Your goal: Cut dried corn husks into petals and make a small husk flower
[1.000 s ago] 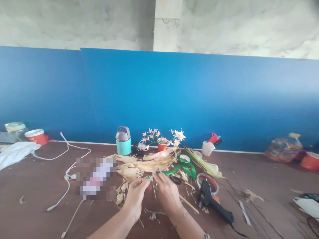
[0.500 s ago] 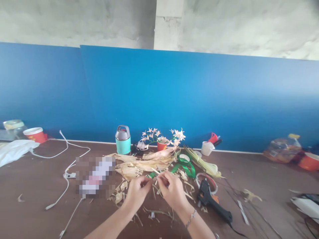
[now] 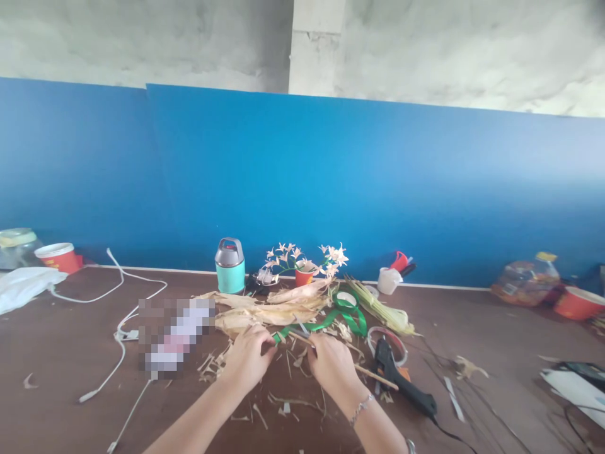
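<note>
Work item: thin stick (image 3: pixel 378 378), lying low across the table (image 3: pixel 70 378), running from the gap between the 2 hands out past the right wrist toward the glue gun (image 3: pixel 399 381).

Handling, my read:
- Very light and stiff along its length, but likely snaps if bent.
- Smooth and narrow, so it probably rolls in the fingers.
- Best gripped with a fingertip pinch close to the working tip, not mid-span.
- Dried husk pile (image 3: pixel 269 309) just behind it looks papery and brittle, prone to tearing and shedding. Scraps already litter the tabletop.

Hands:
- Right hand (image 3: pixel 331 362): fingers closed down over the stick, which exits under the palm.
- Left hand (image 3: pixel 246 359): curled tight, fingertips meeting at the stick's far tip. Can't tell whether it pinches the stick itself or a husk strip, too small.
- Hands nearly touching.

Nearby: green ribbon (image 3: pixel 352 318) just beyond the fingers, tape roll (image 3: pixel 378 334) beside the gun.
</note>
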The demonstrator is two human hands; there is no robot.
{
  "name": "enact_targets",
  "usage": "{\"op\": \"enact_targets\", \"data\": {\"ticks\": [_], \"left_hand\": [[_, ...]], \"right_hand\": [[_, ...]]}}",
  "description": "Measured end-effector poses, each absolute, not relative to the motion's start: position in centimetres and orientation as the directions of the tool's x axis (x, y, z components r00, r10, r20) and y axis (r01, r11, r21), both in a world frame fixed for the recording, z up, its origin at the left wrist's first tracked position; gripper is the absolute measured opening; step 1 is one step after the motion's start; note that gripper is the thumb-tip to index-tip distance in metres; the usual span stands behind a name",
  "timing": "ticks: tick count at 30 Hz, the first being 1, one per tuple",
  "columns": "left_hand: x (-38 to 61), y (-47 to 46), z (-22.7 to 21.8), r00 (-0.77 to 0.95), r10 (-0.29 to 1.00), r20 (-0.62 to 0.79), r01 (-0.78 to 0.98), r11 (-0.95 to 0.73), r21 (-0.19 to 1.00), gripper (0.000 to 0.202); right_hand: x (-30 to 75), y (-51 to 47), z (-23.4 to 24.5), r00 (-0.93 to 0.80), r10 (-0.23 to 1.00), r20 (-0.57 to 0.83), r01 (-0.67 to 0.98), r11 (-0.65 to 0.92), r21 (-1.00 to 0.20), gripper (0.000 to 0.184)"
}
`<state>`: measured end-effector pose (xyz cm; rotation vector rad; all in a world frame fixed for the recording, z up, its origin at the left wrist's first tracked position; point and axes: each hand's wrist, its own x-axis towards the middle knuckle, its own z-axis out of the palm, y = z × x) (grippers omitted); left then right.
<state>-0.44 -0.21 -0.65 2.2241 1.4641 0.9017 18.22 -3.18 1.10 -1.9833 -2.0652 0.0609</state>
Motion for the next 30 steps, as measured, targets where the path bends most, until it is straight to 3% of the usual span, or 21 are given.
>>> {"op": "enact_targets", "data": {"ticks": [6, 13, 21, 25, 30], "left_hand": [[-0.6, -0.5, -0.6, 0.324, 0.907, 0.268, 0.814, -0.412, 0.41, 0.009], [-0.7, -0.3, -0.5, 0.325, 0.92, 0.217, 0.822, -0.388, 0.416, 0.016], [-0.9, -0.4, -1.0, 0.349, 0.831, 0.434, 0.735, -0.529, 0.424, 0.019], [-0.6, -0.3, -1.4, 0.354, 0.807, 0.474, 0.633, -0.579, 0.514, 0.019], [0.2, -0.6, -0.8, 0.393, 0.849, 0.352, 0.44, -0.51, 0.739, 0.023]], "right_hand": [[17.8, -3.4, 1.3, 0.01, 0.973, 0.23, 0.97, 0.046, -0.238, 0.022], [17.3, -3.6, 1.0, -0.029, 0.944, 0.328, 0.939, 0.138, -0.314, 0.021], [16.5, -3.8, 0.8, -0.135, 0.885, 0.445, 0.865, 0.324, -0.382, 0.024], [16.1, -4.1, 1.1, -0.232, 0.84, 0.49, 0.799, 0.452, -0.397, 0.029], [15.7, -4.1, 0.9, -0.269, 0.839, 0.472, 0.795, 0.471, -0.384, 0.029]]}}
